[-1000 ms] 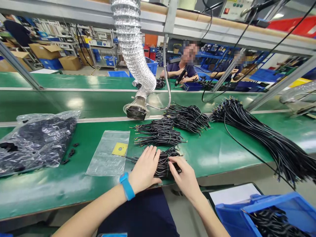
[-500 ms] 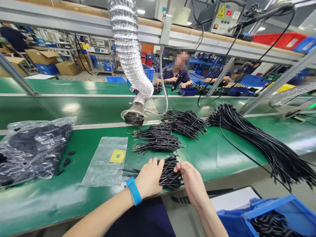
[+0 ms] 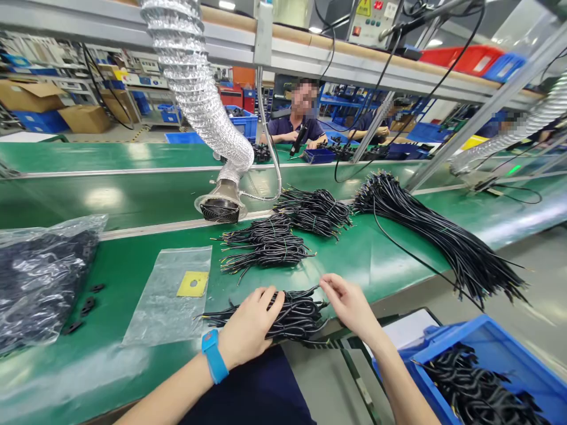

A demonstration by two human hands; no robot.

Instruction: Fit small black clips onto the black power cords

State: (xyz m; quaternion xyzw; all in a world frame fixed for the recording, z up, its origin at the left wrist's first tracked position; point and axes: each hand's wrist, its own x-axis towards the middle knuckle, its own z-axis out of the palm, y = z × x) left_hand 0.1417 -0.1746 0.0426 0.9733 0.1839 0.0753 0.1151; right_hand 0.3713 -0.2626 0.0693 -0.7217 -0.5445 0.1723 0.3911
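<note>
A bundle of folded black cables (image 3: 299, 316) lies at the front edge of the green bench. My left hand (image 3: 250, 323), with a blue wristband (image 3: 214, 356), is closed over the bundle's left part; its thumb and fingertips press on the cables. To the right, my right hand (image 3: 349, 302) pinches the end of one thin black cable that sticks out of the bundle. Just behind lie tied cable bundles (image 3: 270, 251), with more tied bundles (image 3: 316, 212) behind those, their stripped ends pointing left.
A clear bag of black parts (image 3: 39, 283) and a flat bag (image 3: 163, 301) with a yellow card (image 3: 192, 284) lie left. Long cables (image 3: 434, 230) overhang the edge at right, above a blue bin (image 3: 469, 330). A duct nozzle (image 3: 221, 203) hangs overhead; a co-worker (image 3: 296, 118) sits opposite.
The view has swung right, so the bench things sit further left. My right hand has drawn away from the bundle to the right, with a cable end between its fingers. My left hand stays on the bundle.
</note>
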